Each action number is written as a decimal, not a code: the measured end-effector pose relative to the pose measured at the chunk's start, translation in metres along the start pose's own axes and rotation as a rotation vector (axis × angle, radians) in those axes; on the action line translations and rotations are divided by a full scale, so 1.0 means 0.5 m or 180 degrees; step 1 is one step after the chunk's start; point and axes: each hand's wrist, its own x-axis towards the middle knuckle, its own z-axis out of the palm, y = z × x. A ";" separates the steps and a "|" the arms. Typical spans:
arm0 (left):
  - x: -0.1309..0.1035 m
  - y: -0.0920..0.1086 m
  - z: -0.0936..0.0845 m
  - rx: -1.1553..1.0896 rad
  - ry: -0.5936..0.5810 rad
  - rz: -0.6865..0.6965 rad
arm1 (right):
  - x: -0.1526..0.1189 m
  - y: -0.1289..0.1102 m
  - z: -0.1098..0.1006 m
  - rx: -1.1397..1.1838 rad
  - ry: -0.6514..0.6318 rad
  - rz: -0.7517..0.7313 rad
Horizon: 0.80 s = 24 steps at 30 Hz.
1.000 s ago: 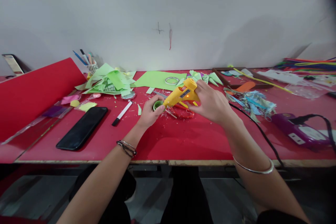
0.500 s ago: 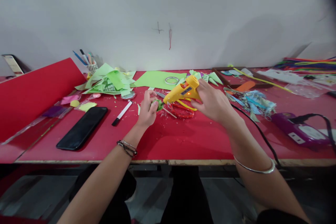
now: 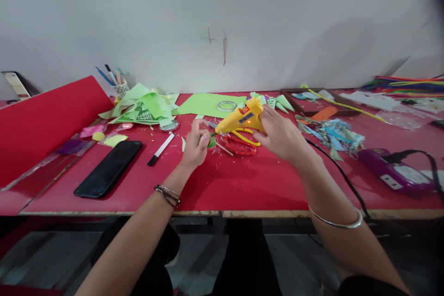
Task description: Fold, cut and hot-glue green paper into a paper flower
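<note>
My right hand point(image 3: 279, 134) is wrapped round the handle of a yellow glue gun point(image 3: 236, 120), whose small orange light glows. The gun's nozzle points left and down to a small green paper piece point(image 3: 211, 141), pinched between the thumb and fingers of my left hand point(image 3: 196, 144). Much of that piece is hidden by my fingers, and I cannot tell whether the nozzle touches it. Just beyond and below the gun lie scissors with yellow handles point(image 3: 248, 138) and a red loop of cord or tubing point(image 3: 239, 149).
To the left are a black phone point(image 3: 109, 169), a white marker point(image 3: 161, 149) and a pile of green paper scraps point(image 3: 149, 106). A tape roll point(image 3: 227, 106) lies on a green sheet behind. On the right are a fabric bundle point(image 3: 338, 136), a purple power box point(image 3: 397, 171) and the gun's black cord point(image 3: 342, 173).
The glue gun has shifted slightly left and up over the green piece. The green piece has turned a little in my left fingers; both hands otherwise stay nearly in place.
</note>
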 end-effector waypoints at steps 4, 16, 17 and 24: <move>0.001 -0.003 -0.002 0.0106 -0.0055 0.0004 | 0.000 -0.001 0.004 0.0055 0.0131 -0.0070; 0.000 -0.001 -0.002 0.0265 0.0105 -0.0052 | 0.000 0.011 0.014 0.0131 0.0162 -0.0467; 0.000 -0.002 -0.003 0.0283 0.0114 -0.0050 | 0.000 0.012 0.014 0.0136 0.0129 -0.0474; 0.001 -0.007 -0.004 0.0359 0.0160 -0.0084 | 0.001 0.014 0.007 0.0352 -0.0072 -0.0476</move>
